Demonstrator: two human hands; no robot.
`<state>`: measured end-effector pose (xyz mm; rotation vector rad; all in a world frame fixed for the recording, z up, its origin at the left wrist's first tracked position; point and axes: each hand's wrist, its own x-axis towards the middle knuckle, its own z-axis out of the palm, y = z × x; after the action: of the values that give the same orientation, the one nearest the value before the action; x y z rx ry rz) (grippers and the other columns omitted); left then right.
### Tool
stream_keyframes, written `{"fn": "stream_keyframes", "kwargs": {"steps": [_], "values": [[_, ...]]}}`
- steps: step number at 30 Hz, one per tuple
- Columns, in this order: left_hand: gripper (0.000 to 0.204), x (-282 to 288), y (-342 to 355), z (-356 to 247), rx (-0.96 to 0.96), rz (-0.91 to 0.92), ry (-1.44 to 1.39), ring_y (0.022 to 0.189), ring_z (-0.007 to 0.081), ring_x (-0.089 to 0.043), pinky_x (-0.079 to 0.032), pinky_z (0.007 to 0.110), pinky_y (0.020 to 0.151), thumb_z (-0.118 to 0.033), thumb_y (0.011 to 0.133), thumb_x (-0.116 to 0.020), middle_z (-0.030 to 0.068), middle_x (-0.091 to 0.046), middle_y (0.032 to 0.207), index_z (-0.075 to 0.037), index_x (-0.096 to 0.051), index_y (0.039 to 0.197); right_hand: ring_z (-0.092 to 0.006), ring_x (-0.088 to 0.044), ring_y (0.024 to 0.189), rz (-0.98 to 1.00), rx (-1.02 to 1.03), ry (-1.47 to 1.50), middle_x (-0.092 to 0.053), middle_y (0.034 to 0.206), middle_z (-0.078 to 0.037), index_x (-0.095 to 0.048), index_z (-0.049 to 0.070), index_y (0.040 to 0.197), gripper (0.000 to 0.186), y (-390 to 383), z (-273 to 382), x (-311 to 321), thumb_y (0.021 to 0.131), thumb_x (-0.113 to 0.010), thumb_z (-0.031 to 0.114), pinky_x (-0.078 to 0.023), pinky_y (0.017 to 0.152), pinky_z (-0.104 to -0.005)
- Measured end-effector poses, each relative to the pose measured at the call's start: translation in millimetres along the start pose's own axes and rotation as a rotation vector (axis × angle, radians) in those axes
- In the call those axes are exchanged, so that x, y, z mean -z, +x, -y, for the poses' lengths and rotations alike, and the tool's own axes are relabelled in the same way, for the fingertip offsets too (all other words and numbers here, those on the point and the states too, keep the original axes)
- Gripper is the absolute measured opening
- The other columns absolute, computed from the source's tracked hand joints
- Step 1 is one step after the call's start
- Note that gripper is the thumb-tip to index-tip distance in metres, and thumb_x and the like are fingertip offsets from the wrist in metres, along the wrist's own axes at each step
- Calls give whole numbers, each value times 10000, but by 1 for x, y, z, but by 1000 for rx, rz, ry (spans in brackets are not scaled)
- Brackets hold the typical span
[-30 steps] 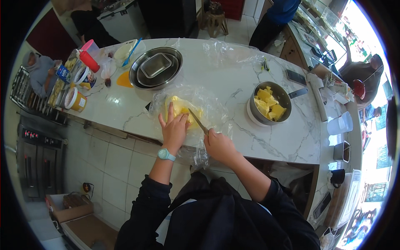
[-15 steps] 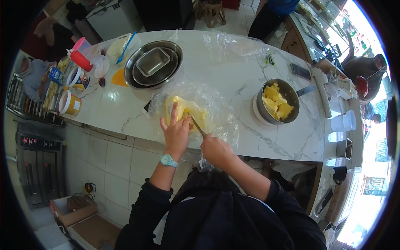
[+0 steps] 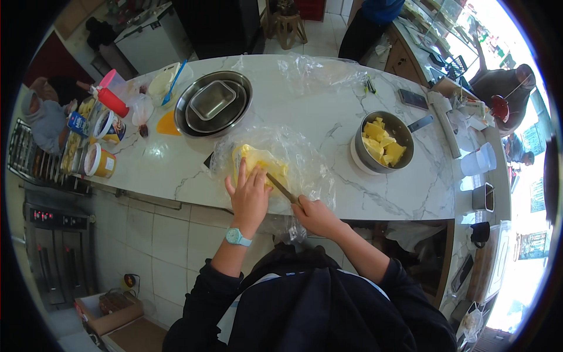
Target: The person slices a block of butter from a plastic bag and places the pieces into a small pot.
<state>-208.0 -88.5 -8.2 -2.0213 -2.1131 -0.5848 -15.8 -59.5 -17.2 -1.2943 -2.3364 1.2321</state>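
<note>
A yellow block of what looks like butter (image 3: 258,158) lies on a crumpled clear plastic bag (image 3: 311,170) near the front edge of the table. My left hand (image 3: 249,196) rests on it, fingers stretched out and thumb apart; it wears a light-blue watch. In my right hand (image 3: 318,217) is a knife (image 3: 282,186), closed round its handle. The blade slants up and left, its tip beside my left fingers at the yellow block. To the right, a grey saucepan (image 3: 359,132) holds yellow chunks (image 3: 381,141) and stands on a white round base (image 3: 360,164).
Nested metal bowls (image 3: 246,111) with a rectangular tin (image 3: 213,101) stand at the back left. Tubs (image 3: 99,161), a red squeeze bottle (image 3: 111,101) and an orange scraper (image 3: 168,124) lie left. At the right back is a phone (image 3: 413,99). A person's blue sleeve (image 3: 381,9) shows beyond the table.
My right hand and the knife have shifted slightly right and down, the blade drawn back from the yellow block's middle. My left hand stays on the block, its fingers now closer together.
</note>
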Motion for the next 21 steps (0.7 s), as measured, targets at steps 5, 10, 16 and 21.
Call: {"fn": "stream_keyframes", "kwargs": {"steps": [5,10,16,21], "values": [[442,8,11,-6,7,46,-162,1349,266,-370,-226,538,1022,-234,796,-729,47,-628,1197,-86,-587,1188,-487,-574,704,-34,-71,-9,-595,703,-271,-479,10,907,286,-26,25,43,950,-502,291,-437,655,-561],[340,-16,34,-8,-170,349,152,1316,297,-405,-236,501,1039,-237,823,-679,108,-660,1094,-24,-636,1085,-474,-550,657,-83,-131,87,-562,655,-250,-460,2,888,276,-55,31,66,970,-502,262,-419,602,-518],[166,-23,42,-19,-234,349,297,1221,325,-482,-283,459,1030,-96,840,-550,126,-684,919,-15,-680,905,-443,-514,605,-269,-204,134,-528,623,-228,-445,-5,861,262,-84,21,98,975,-517,219,-393,559,-462],[159,2,42,-5,-203,364,-93,967,269,-600,-363,475,915,-158,836,-659,103,-678,890,-51,-650,953,-389,-483,567,-427,-262,157,-507,618,-203,-444,-8,852,275,-109,-8,133,981,-517,224,-380,541,-430]]}}
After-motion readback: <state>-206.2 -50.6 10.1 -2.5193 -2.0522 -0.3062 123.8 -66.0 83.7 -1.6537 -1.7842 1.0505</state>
